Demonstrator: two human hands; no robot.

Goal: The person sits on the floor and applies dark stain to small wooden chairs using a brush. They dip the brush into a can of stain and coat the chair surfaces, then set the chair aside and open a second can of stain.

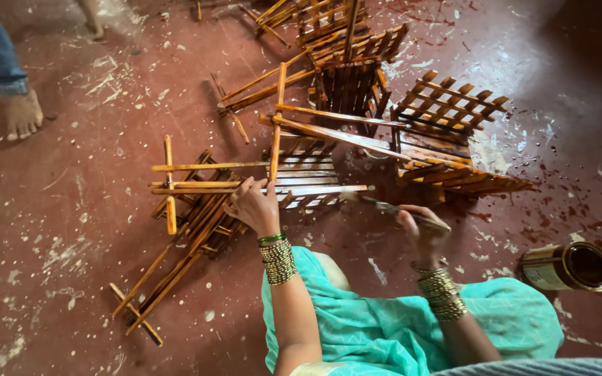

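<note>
Underfoot red paint-flecked floor (pixel 71 230); left hand (pixel 253 207) grasping slatted wooden rack (pixel 301 181), right hand (pixel 419 233) clenched on brush (pixel 391 209)

Hands at work on slatted wooden frames on a red floor

The left hand (pixel 253 206) grips a thin wooden slat (pixel 259 189) of the frame (pixel 301 174) lying in front, fingers curled over it. The right hand (pixel 421 233) holds a brush (pixel 393 209) whose tip points toward the end of that slat. More stained frames (pixel 447 139) are heaped beyond. A tin (pixel 569 267) lies tilted on the paint-flecked floor (pixel 71 209) to the right, near the right arm. Another person's bare foot (pixel 22 115) stands at upper left.
</note>
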